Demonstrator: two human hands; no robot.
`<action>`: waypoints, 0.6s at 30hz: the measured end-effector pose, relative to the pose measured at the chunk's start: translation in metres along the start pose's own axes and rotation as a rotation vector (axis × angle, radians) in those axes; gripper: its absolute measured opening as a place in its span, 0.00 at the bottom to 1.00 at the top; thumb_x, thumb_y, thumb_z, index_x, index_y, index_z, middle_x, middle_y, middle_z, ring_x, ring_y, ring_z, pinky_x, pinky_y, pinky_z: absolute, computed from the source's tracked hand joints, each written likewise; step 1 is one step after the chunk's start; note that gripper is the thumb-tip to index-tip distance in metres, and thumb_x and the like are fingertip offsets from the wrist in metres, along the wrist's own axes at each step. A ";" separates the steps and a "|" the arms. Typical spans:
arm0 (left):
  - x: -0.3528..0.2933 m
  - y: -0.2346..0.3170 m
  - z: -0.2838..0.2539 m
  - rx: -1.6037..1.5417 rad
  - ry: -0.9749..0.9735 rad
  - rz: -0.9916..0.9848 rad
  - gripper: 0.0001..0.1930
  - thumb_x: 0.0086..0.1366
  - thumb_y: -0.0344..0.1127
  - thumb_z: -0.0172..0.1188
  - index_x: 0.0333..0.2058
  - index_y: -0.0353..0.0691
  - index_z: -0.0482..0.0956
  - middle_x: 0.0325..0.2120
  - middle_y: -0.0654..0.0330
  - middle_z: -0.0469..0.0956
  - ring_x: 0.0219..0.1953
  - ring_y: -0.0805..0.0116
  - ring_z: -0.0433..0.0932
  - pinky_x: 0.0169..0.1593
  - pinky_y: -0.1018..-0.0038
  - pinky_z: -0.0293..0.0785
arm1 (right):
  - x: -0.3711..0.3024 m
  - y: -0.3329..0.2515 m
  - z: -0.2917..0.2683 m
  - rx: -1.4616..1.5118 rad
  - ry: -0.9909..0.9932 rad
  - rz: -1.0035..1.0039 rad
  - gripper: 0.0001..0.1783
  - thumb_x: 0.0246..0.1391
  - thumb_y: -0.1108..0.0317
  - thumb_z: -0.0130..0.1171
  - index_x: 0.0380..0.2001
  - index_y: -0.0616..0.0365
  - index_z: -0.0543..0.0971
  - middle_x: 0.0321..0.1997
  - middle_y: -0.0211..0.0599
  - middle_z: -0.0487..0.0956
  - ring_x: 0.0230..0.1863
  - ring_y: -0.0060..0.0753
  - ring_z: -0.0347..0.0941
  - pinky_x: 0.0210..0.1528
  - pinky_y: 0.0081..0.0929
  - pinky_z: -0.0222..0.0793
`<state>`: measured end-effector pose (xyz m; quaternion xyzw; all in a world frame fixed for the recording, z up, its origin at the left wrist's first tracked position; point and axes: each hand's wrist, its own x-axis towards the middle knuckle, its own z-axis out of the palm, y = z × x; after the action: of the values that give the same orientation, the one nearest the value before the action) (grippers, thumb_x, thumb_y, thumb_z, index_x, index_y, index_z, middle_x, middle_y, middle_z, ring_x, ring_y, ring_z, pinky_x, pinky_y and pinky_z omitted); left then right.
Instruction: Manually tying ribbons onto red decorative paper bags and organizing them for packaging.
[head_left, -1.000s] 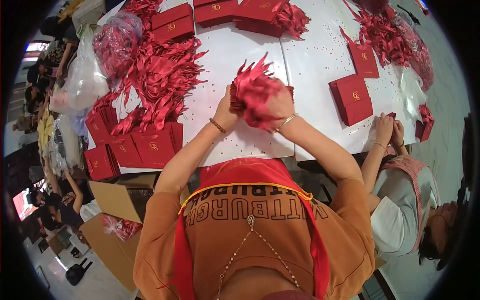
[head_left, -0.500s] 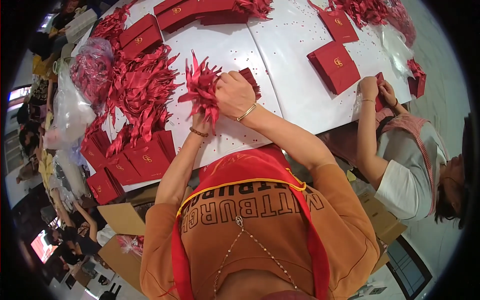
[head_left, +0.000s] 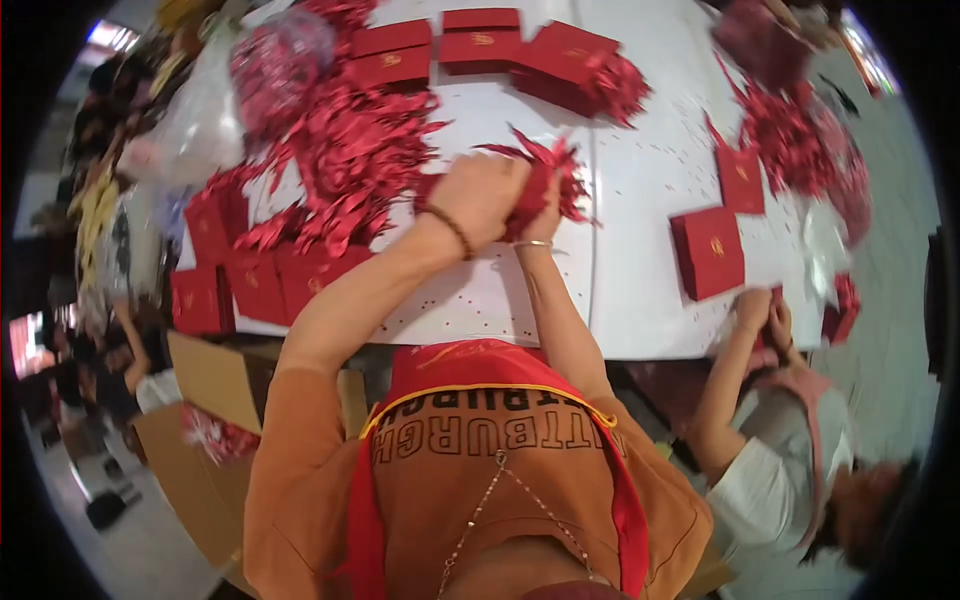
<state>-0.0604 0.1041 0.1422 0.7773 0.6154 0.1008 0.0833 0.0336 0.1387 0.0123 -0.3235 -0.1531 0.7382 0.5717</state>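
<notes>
Above the white table, between my hands, is a bundle of flat red gift bags [head_left: 530, 203] with loose red ribbons [head_left: 560, 165] fanning out at its right and far side. My left hand [head_left: 478, 195], with a brown bead bracelet at the wrist, is closed over the bundle and hides much of it. My right hand [head_left: 543, 213], with a gold bangle, grips the bundle's right side close to the ribbons; its fingers are partly hidden. A large heap of red ribbons [head_left: 350, 165] lies just left of my hands.
Red bag stacks stand along the far edge [head_left: 390, 57] and near left [head_left: 255, 285]. At right are another red stack [head_left: 708, 252], a ribbon heap [head_left: 785, 140] and a co-worker's hands [head_left: 765, 315]. Clear plastic bags [head_left: 190, 130] lie far left; an open cardboard box [head_left: 200, 440] stands below.
The bundle has turned, so its ribbons now point right instead of left. My left hand has come over it, and my right hand has shifted to its right side. The view has shifted too.
</notes>
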 end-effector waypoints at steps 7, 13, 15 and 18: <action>-0.035 -0.003 0.046 0.157 0.201 -0.100 0.24 0.41 0.32 0.60 0.40 0.36 0.67 0.28 0.57 0.70 0.31 0.61 0.70 0.34 0.67 0.64 | 0.011 0.026 -0.038 0.015 -0.150 0.078 0.22 0.61 0.55 0.39 0.45 0.62 0.70 0.39 0.34 0.75 0.37 0.25 0.72 0.42 0.23 0.70; -0.007 -0.049 0.018 -0.279 -0.242 -0.304 0.29 0.39 0.36 0.66 0.41 0.34 0.65 0.32 0.47 0.74 0.35 0.50 0.74 0.35 0.63 0.68 | 0.018 -0.003 -0.006 -0.274 -0.055 0.083 0.16 0.56 0.61 0.50 0.41 0.62 0.73 0.37 0.30 0.74 0.35 0.20 0.70 0.37 0.19 0.68; 0.007 -0.081 0.019 -0.441 -0.361 -0.388 0.36 0.34 0.40 0.71 0.43 0.33 0.65 0.34 0.46 0.75 0.39 0.51 0.75 0.40 0.66 0.70 | 0.012 -0.034 0.022 -0.837 -0.130 0.524 0.19 0.50 0.60 0.58 0.40 0.62 0.73 0.38 0.31 0.74 0.38 0.20 0.69 0.38 0.19 0.66; 0.022 -0.126 0.063 -0.879 -0.332 -0.309 0.31 0.37 0.35 0.69 0.42 0.32 0.69 0.36 0.50 0.75 0.41 0.59 0.74 0.43 0.70 0.69 | 0.021 -0.062 0.046 -1.152 -0.734 0.203 0.20 0.40 0.63 0.66 0.36 0.63 0.75 0.31 0.29 0.77 0.30 0.20 0.71 0.34 0.20 0.67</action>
<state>-0.1577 0.1544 0.0509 0.5738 0.6011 0.2121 0.5142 0.0474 0.1834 0.0770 -0.3175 -0.6736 0.6509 0.1479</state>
